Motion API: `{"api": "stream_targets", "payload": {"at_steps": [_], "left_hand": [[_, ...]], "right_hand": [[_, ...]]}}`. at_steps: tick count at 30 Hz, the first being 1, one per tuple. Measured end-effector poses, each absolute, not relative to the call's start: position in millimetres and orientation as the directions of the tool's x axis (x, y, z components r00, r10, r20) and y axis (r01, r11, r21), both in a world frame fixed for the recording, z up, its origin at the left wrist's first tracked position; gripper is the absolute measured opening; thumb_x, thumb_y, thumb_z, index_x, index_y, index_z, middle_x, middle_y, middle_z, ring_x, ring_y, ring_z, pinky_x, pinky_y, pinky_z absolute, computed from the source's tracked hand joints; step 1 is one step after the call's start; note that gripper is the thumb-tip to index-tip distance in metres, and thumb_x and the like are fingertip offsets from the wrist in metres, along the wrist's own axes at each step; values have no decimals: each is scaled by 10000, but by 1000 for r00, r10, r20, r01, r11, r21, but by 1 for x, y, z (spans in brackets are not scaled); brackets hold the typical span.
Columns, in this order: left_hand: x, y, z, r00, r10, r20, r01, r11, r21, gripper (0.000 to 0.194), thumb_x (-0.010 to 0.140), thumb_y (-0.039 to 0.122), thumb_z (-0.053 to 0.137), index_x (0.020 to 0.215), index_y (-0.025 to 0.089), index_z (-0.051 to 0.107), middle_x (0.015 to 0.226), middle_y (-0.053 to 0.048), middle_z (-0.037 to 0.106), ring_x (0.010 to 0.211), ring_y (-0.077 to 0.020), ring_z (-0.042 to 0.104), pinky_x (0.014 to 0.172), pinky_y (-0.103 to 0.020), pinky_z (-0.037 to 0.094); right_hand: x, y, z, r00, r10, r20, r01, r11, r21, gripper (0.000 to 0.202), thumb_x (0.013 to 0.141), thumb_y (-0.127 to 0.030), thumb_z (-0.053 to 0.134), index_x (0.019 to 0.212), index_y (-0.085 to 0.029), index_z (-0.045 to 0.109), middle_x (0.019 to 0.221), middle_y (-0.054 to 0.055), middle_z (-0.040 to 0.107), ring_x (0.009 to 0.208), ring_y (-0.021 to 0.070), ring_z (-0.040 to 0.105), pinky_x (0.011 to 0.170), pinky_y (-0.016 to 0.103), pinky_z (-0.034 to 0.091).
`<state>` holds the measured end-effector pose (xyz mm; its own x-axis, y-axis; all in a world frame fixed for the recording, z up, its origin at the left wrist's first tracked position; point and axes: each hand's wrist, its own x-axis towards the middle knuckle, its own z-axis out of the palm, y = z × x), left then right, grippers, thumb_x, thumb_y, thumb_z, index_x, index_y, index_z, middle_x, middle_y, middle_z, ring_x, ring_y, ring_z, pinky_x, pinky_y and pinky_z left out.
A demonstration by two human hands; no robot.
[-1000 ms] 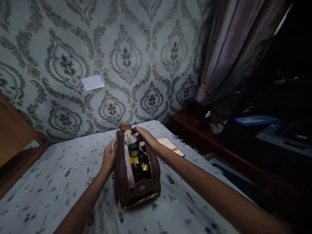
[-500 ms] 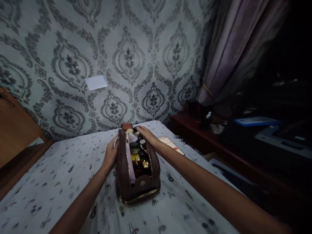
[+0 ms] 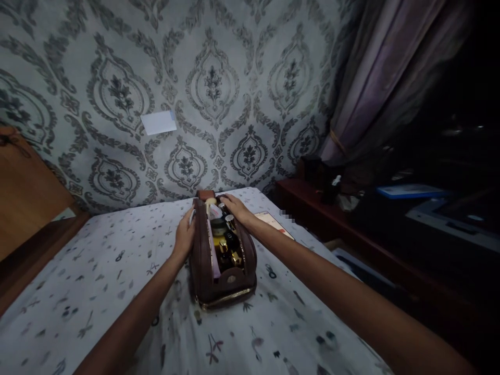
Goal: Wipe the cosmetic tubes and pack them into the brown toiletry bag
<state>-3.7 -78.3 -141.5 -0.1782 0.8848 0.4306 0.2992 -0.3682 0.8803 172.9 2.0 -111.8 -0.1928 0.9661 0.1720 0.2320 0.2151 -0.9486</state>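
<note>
A brown cosmetic bag [image 3: 201,260] rests on the printed bedsheet, its top unzipped and gaping. Inside are several bottles, among them gold-capped bottles [image 3: 224,247] and a silver-capped one [image 3: 229,221], with a dark round jar [image 3: 219,227] farther back. My left hand [image 3: 185,233] presses along the bag's left wall, fingers toward its far end. On the opposite side, my right hand [image 3: 237,210] grips the upper edge near the far right corner. Both sets of fingertips are partly hidden by the bag.
A phone with a lit screen [image 3: 273,225] lies right of the bag, partly behind my right forearm. The white patterned sheet [image 3: 128,281] reaches the papered wall. A wooden board [image 3: 31,192] stands at left; a dark red ledge [image 3: 297,200] with small items runs along the right.
The view has tilted down a little, so everything sits slightly differently in the picture. Both hands stay on the bag, and its opening looks a bit narrower.
</note>
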Motion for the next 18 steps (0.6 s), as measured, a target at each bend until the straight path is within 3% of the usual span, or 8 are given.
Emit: {"api": "stream_targets", "payload": {"at_steps": [6,9,12,15,18], "left_hand": [[-12,-79,-138,-154,894,420,266,-372,889,536,838,476,557,1277,177,624,1384,-81,595,1334,-269,473,1162,-400,283],[-20,-83,-137,-185,899,398,282,-339,897,509,826,422,556,1265,174,627,1352,-81,616,1275,-255,522,1102,-368,364],[-35,-91,-139,-248,910,333,322,-246,914,502,810,386,537,1259,176,619,1154,-87,696,900,-216,667,791,-328,530],[-55,-103,-143,-297,917,267,364,-150,919,495,809,412,488,1204,148,628,781,-36,675,523,-146,549,466,-249,421],[-78,-115,-145,-334,904,266,444,-98,891,452,808,471,453,1043,147,662,629,4,576,476,-144,479,434,-243,354]], "right_hand": [[178,-4,-109,-165,970,179,180,208,-961,354,789,-468,608,1030,-227,703,1092,35,720,1155,240,576,1046,362,387],[180,-10,-106,-165,972,167,135,190,-972,330,784,-469,589,944,-203,699,1054,47,724,1103,241,596,1020,362,406],[184,-20,-105,-177,973,149,73,164,-984,320,780,-473,566,874,-188,679,1003,50,725,1019,235,622,968,354,441],[188,-31,-104,-182,976,119,11,123,-992,297,762,-469,585,840,-192,662,937,43,726,925,228,640,892,343,479],[191,-41,-105,-182,981,71,-45,64,-997,271,759,-448,612,845,-194,656,842,40,726,807,225,648,791,342,514]]}}
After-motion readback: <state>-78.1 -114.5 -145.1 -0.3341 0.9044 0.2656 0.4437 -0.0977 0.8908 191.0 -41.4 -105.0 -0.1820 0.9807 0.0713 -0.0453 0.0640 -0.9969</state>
